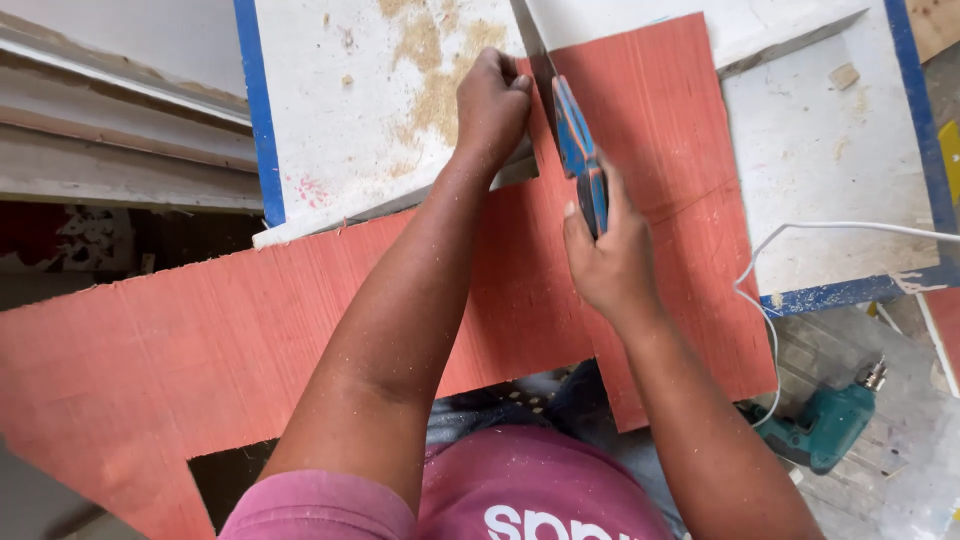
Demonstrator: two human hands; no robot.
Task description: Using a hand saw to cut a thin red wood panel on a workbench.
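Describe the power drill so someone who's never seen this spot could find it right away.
Start at the big red board lying over the white, blue-edged table. Drop past the board's lower right corner to the floor, where a white cable trails down. The drill lies there on its side, the only teal thing around.
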